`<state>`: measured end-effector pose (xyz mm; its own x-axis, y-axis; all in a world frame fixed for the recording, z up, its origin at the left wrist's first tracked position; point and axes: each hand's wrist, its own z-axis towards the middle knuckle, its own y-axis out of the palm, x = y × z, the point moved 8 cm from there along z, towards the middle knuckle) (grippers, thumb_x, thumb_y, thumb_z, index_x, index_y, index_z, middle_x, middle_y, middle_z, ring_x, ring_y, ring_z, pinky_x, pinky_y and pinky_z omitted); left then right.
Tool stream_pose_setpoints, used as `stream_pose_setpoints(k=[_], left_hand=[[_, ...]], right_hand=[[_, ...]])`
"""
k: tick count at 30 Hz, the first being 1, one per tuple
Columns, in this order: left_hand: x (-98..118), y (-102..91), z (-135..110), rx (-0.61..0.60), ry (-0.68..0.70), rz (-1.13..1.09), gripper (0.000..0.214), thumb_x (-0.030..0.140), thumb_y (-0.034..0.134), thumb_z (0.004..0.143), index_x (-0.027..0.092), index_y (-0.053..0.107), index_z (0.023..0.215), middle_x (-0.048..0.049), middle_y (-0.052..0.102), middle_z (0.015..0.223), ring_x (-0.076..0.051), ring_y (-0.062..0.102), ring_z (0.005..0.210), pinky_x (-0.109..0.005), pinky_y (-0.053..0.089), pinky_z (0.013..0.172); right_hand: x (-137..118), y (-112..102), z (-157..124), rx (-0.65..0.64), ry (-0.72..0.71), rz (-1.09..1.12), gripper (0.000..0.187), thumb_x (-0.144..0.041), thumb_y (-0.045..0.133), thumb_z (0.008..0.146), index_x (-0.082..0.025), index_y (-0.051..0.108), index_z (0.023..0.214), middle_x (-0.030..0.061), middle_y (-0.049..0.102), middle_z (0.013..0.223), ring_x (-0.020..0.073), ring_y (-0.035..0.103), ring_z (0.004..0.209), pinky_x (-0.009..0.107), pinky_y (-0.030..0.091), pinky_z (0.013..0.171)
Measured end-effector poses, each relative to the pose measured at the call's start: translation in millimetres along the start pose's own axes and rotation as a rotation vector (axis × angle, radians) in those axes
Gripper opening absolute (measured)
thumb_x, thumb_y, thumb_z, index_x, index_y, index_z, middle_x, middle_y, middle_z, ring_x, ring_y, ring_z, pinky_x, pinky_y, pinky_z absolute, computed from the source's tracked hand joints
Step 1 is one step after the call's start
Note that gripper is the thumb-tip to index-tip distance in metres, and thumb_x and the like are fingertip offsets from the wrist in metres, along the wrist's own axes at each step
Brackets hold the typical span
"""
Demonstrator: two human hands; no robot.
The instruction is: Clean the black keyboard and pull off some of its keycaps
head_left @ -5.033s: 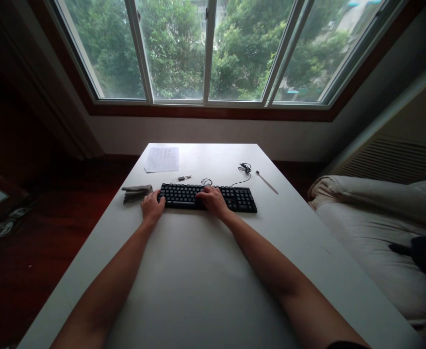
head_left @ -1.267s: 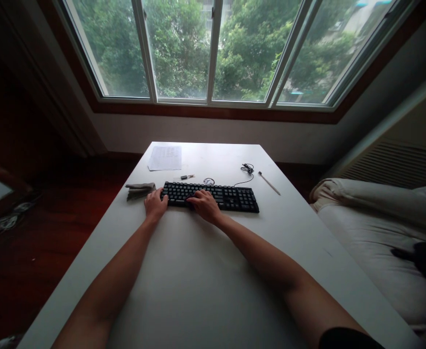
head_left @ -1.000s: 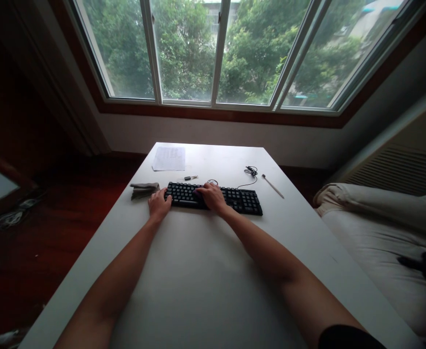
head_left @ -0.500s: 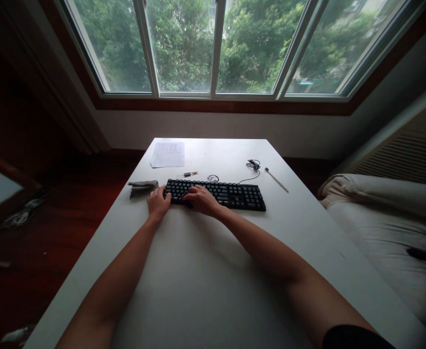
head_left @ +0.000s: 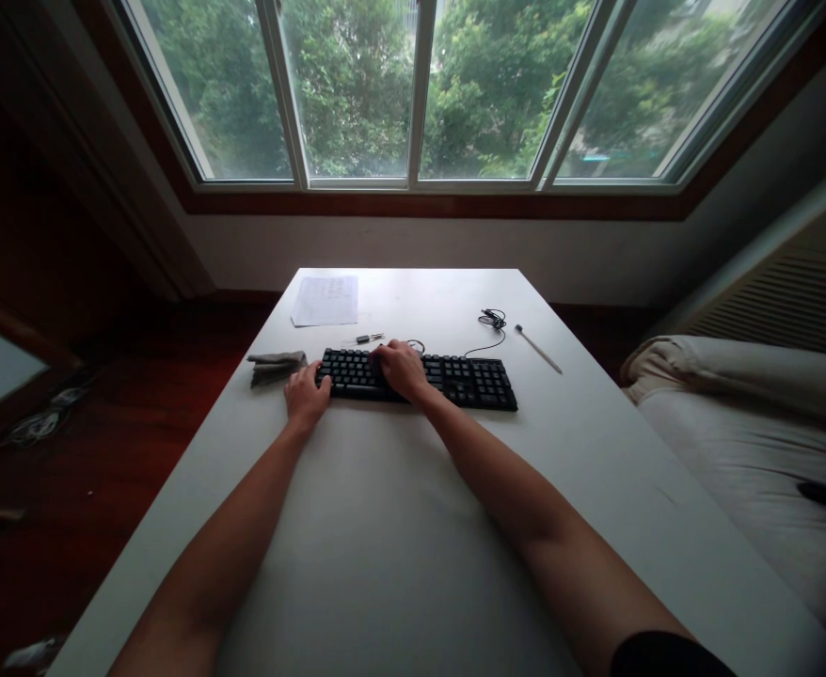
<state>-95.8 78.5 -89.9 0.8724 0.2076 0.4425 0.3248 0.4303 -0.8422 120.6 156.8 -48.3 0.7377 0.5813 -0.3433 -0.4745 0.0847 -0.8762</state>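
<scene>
A black keyboard (head_left: pixel 480 383) lies across the white table. Its left end is gripped by my left hand (head_left: pixel 307 393), thumb on the near side and fingers over the edge. Above the keys left of the keyboard's middle, my right hand (head_left: pixel 403 369) is closed with bent fingers. Something small and dark shows at its fingertips, too hidden to name. A folded grey cloth (head_left: pixel 276 367) lies just left of my left hand. Behind the keyboard are a small tool with a dark handle (head_left: pixel 365 338) and a thin ring-like thing (head_left: pixel 417 346), partly covered by my right hand.
The keyboard's coiled cable (head_left: pixel 492 320) lies behind it on the right. Farther right is a thin stick-like brush with a dark tip (head_left: pixel 538 349). A printed sheet of paper (head_left: pixel 325 301) is at the table's (head_left: pixel 399 527) far left. A pale sofa (head_left: pixel 730 414) stands on the right.
My right hand has moved away from me and slightly right, from the near rows of keys to the far rows. My left hand stays on the keyboard's left end.
</scene>
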Motion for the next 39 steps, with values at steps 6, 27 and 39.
stream_pose_setpoints(k=[6, 27, 39], left_hand=[[1.7, -2.5, -0.5, -0.002, 0.001, 0.010, 0.044, 0.036, 0.050, 0.094, 0.024, 0.061, 0.135, -0.0089, 0.065, 0.130, -0.030, 0.055, 0.119, -0.043, 0.042, 0.102], [1.3, -0.4, 0.3, -0.007, 0.006, 0.024, 0.044, 0.036, 0.050, 0.094, 0.024, 0.060, 0.136, -0.0090, 0.066, 0.129, -0.030, 0.055, 0.119, -0.042, 0.042, 0.101], [1.3, 0.6, -0.4, -0.021, -0.011, 0.019, 0.045, 0.036, 0.050, 0.094, 0.024, 0.060, 0.137, -0.0102, 0.066, 0.128, -0.031, 0.055, 0.120, -0.044, 0.042, 0.102]], right_hand=[[-56.1, 23.2, -9.7, -0.142, -0.284, 0.074, 0.029, -0.020, 0.054, 0.098, -0.032, 0.077, 0.112, 0.0048, 0.064, 0.104, 0.0204, 0.055, 0.101, 0.030, 0.037, 0.090], [-58.8, 18.6, -13.0, -0.092, -0.205, 0.031, 0.020, -0.026, 0.059, 0.096, -0.028, 0.076, 0.106, 0.0062, 0.066, 0.107, 0.0239, 0.054, 0.107, 0.035, 0.035, 0.095], [0.9, -3.8, -3.8, 0.002, 0.046, -0.041, 0.025, -0.025, 0.054, 0.099, -0.024, 0.074, 0.113, 0.0097, 0.065, 0.108, 0.0244, 0.055, 0.102, 0.036, 0.036, 0.093]])
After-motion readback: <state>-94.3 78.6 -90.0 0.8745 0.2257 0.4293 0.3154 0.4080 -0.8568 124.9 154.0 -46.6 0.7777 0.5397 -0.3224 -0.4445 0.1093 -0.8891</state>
